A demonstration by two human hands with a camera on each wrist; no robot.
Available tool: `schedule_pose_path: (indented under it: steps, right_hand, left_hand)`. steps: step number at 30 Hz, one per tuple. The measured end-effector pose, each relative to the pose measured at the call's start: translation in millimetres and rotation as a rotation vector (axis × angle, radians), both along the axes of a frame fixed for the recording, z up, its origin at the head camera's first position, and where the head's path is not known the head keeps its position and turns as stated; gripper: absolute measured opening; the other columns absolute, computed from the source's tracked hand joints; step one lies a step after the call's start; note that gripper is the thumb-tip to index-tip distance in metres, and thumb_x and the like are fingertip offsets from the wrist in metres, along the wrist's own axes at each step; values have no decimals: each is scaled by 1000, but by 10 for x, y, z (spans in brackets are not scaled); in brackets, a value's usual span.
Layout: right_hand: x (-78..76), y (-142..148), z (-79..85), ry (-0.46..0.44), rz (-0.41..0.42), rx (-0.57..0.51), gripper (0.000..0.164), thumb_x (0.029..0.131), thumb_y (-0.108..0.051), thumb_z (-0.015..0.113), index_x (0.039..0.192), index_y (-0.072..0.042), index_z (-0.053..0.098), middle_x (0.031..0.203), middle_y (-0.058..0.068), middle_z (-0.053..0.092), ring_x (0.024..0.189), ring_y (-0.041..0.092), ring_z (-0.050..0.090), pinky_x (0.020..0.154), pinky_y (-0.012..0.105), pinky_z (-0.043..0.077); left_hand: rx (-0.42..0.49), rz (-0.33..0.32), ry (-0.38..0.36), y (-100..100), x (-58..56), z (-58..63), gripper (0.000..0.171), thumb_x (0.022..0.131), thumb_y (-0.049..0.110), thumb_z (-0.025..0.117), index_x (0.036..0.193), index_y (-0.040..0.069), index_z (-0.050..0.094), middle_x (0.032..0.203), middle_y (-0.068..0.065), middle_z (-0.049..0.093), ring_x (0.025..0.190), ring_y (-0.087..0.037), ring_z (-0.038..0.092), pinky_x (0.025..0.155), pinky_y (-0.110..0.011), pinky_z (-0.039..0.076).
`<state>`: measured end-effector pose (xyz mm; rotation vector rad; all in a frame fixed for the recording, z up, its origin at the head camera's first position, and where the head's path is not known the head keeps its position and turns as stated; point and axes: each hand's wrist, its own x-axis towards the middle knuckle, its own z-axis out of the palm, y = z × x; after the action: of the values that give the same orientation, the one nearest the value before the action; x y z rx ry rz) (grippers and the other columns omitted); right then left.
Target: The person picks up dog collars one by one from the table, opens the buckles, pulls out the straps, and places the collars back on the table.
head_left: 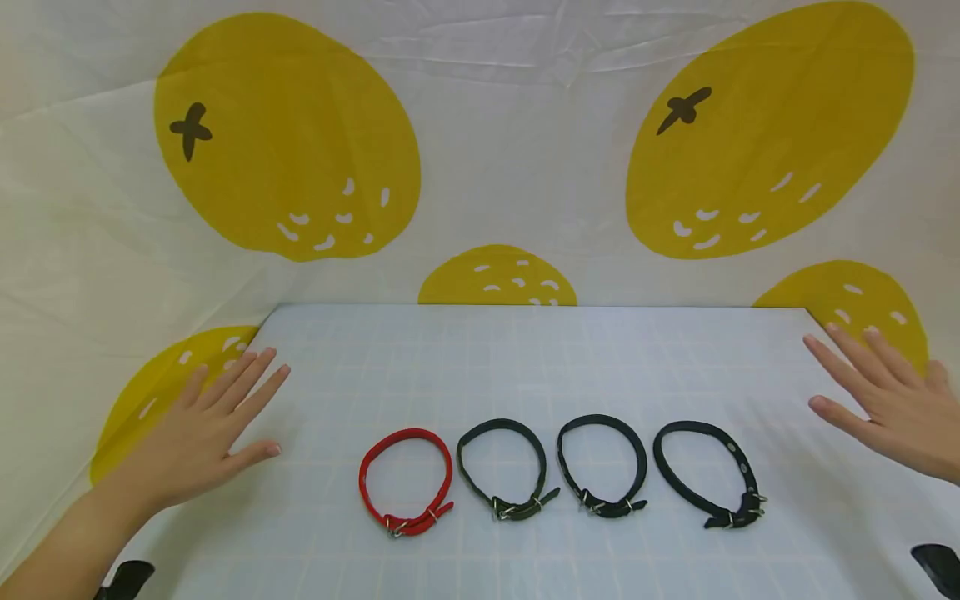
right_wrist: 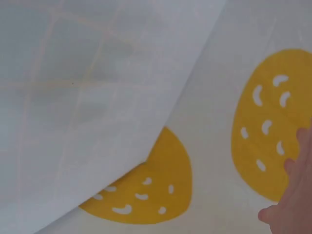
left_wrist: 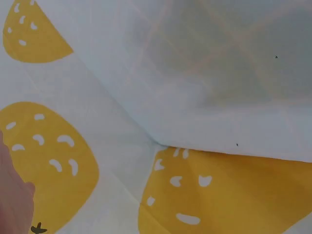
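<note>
Several small buckled collars lie in a row on the table in the head view. From left to right come a red collar [head_left: 367,493], a dark green collar [head_left: 542,457], a black collar [head_left: 642,463] and another black collar [head_left: 678,486]. Each is fastened into a loop with a metal buckle. My left hand [head_left: 213,433] hovers over the table's left side, fingers straight and spread, holding nothing. On the right side my right hand [head_left: 892,400] is spread likewise, palm down, apart from the collars. The wrist views show only part of each hand.
The pale gridded table [head_left: 525,358] ends at a straight back edge. Behind it hangs a white cloth [head_left: 525,150] printed with yellow fruit shapes. A black object [head_left: 129,579] shows at the lower left and another black object [head_left: 937,567] at the lower right.
</note>
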<state>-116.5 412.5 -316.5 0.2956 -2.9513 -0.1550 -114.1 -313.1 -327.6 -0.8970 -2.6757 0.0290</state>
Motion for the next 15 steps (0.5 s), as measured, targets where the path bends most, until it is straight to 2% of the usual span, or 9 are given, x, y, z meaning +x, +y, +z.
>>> schedule_pose_path:
  steps: [3, 6, 9, 11, 13, 15]
  right_hand:
    - [-7, -42, -17, 29, 53, -59, 84, 91, -53, 47, 149, -25, -7, 153, 6, -19, 136, 40, -20, 94, 61, -25]
    - [-22, -97, -32, 66, 133, -131, 80, 92, -45, 51, 151, -21, 2, 155, 12, -5, 139, 40, -7, 102, 60, -17]
    - [-43, -206, -17, 49, 201, -285, 77, 91, -32, 59, 151, -16, 12, 152, 21, 14, 138, 41, 8, 105, 62, -5]
    - [-56, -304, 5, 13, 242, -400, 75, 88, -23, 64, 149, -13, 21, 146, 25, 25, 136, 38, 15, 104, 66, 4]
    - [-62, -426, 40, -22, 264, -488, 73, 85, -17, 68, 146, -13, 29, 142, 23, 34, 136, 27, 21, 98, 69, 16]
    - [-58, -555, 81, -23, 294, -507, 69, 82, -15, 71, 142, -16, 38, 138, 16, 42, 133, 9, 26, 104, 51, 30]
  left_hand:
    - [12, -33, 4, 72, 9, -16, 85, 85, 56, 55, 150, 16, 17, 155, -7, 10, 142, -19, 0, 111, -49, -8]
    - [23, -86, 19, 180, 37, -28, 83, 84, 57, 56, 149, 16, 23, 154, -7, 17, 141, -21, 10, 113, -41, -6]
    - [36, -150, 33, 323, 69, -31, 81, 82, 58, 57, 146, 16, 31, 151, -6, 24, 136, -22, 22, 113, -30, -4]
    - [52, -201, 36, 426, 81, -31, 78, 81, 56, 61, 143, 16, 37, 149, -6, 29, 131, -22, 29, 112, -28, 3]
    - [78, -248, 29, 523, 92, -52, 73, 80, 54, 64, 140, 18, 43, 146, -5, 35, 127, -22, 35, 110, -27, 11]
    - [99, -286, 23, 611, 103, -92, 65, 79, 52, 67, 133, 20, 51, 139, -2, 44, 121, -20, 42, 104, -31, 23]
